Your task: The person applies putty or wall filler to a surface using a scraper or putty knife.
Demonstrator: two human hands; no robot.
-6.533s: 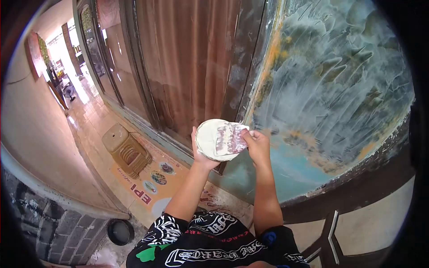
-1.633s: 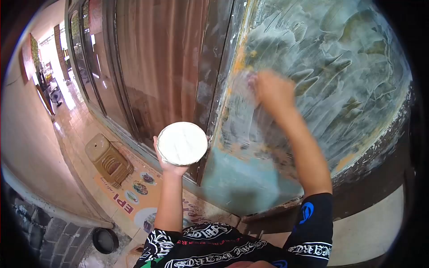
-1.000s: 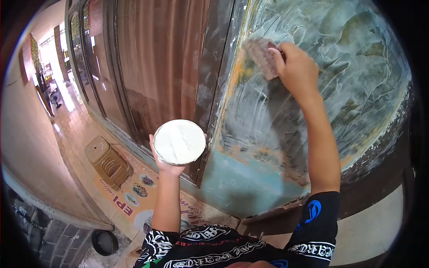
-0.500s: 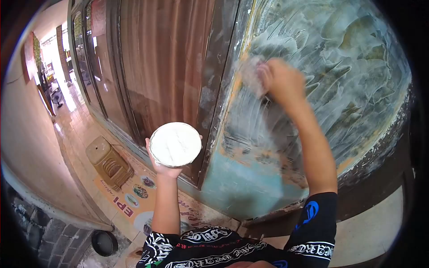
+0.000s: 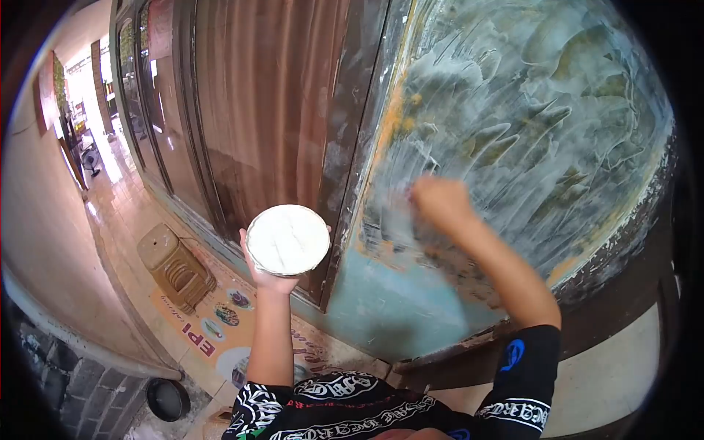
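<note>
A round container of white paste (image 5: 287,240) rests in my left hand (image 5: 273,281), whose fingers wrap its underside and edges. My right hand (image 5: 442,204) is closed in front of the wall panel (image 5: 513,147), lower left of its middle. Something pale and motion-blurred shows at its fingertips; I cannot make out what it is. Whitish streaks and swirls cover the grey-green panel, with orange-brown patches along its left edge and bare pale green paint (image 5: 389,308) below.
Left of the panel stands a brown-framed glass window (image 5: 264,110) with a curtain behind. Stacked plastic stools (image 5: 176,268) stand on the tiled floor near a printed banner (image 5: 220,323). A black round basin (image 5: 168,400) lies at the lower left.
My right hand has moved down and slightly left across the panel. The container in my left hand has hardly moved.
</note>
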